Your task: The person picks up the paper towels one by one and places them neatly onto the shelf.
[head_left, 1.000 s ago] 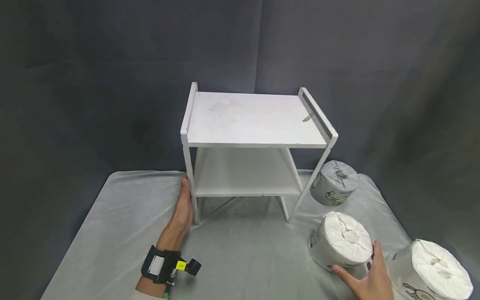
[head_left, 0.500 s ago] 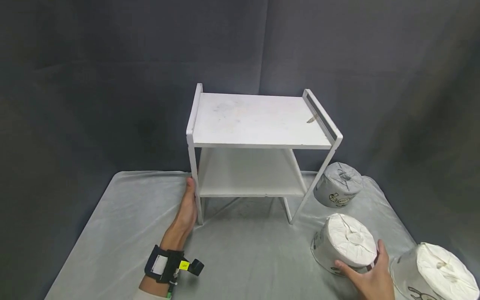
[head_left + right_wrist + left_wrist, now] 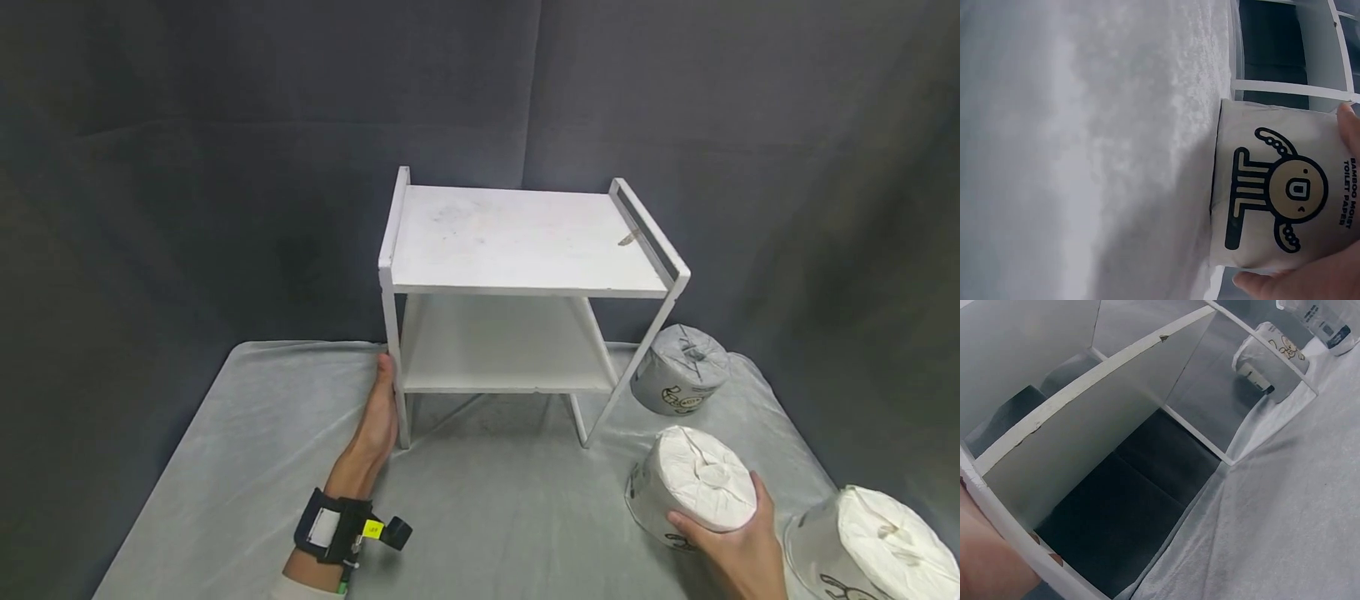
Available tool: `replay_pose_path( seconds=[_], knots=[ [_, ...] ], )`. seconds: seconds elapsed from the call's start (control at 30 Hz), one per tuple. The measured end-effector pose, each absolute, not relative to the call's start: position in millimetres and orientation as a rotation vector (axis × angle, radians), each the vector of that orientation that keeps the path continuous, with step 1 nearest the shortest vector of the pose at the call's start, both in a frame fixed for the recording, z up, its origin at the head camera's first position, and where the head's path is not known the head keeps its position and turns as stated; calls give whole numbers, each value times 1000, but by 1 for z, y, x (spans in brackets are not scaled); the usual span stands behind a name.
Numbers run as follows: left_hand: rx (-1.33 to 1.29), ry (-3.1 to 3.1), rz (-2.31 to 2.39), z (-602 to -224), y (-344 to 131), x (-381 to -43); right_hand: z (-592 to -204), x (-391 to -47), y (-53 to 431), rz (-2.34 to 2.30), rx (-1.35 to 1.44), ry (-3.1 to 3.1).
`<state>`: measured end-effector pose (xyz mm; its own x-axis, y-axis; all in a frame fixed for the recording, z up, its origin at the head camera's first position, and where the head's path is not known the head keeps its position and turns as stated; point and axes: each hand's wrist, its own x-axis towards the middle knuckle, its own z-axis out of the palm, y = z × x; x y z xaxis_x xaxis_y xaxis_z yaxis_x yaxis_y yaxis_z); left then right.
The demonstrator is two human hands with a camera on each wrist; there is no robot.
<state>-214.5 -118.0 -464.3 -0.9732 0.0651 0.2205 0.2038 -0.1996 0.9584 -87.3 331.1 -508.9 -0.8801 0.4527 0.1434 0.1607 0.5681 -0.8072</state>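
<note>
A white two-tier shelf (image 3: 525,242) stands at the back of the cloth-covered table. My left hand (image 3: 377,421) grips its front left leg; in the left wrist view fingertips (image 3: 1055,559) show on the inner side of the frame. At the right, my right hand (image 3: 742,546) holds a wrapped toilet paper roll (image 3: 705,479) near its top, thumb on the near side and fingers round the right. In the right wrist view that toilet paper roll (image 3: 1285,187) shows a printed cartoon animal and lettering, its base close over the cloth.
A second wrapped roll (image 3: 682,375) stands behind the shelf's right leg. Another roll (image 3: 896,542) sits at the far right edge, beside my right hand. Grey cloth (image 3: 510,517) covers the table, and a dark curtain (image 3: 225,183) hangs behind.
The right hand's fingers have closed more snugly round the roll. The whole view has shifted slightly, so everything lies a little further right. The left hand stays on the shelf leg.
</note>
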Motion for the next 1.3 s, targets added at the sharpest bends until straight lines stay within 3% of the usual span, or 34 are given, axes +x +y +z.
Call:
replay_pose_path(
  seconds=[0.7, 0.97, 1.3],
  knots=[
    [-314, -1915, -2381, -463, -118, -214, -517, -106, 330, 1423, -143, -2212],
    [-299, -1895, -2386, -461, -118, -213, -514, -108, 327, 1392, -181, -2237],
    [-329, -1866, -2389, -462, -118, -213, -514, -102, 320, 1266, -465, -2252]
  ],
)
